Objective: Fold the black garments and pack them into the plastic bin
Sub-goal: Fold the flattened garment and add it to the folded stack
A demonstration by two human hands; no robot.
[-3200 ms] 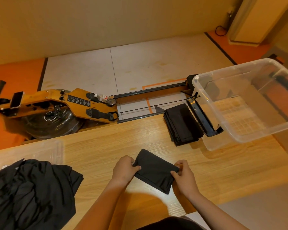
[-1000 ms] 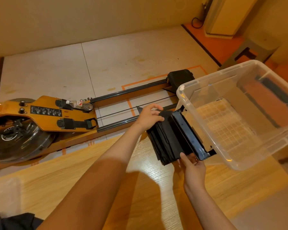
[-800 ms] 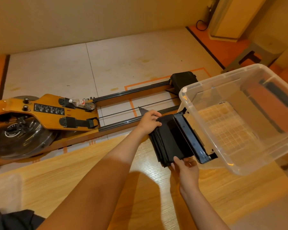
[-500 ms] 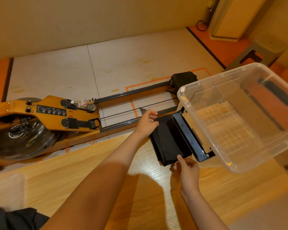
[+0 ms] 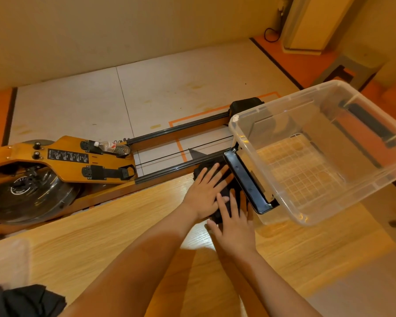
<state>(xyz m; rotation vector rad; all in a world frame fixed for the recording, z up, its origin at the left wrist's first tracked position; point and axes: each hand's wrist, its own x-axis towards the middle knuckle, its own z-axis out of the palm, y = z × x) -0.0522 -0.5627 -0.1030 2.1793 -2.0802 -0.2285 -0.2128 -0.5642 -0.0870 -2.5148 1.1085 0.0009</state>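
Black folded garments lie stacked beside the empty plastic bin, both hands pressing flat, fingers spread, unfolded pile waiting.

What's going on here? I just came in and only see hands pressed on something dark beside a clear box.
A person is packing laundry. Both hands, left hand and right hand, lie flat on a stack of folded black garments on the wooden table, beside the clear plastic bin. The bin holds no garments yet. More unfolded black clothing waits at the table's near left corner.
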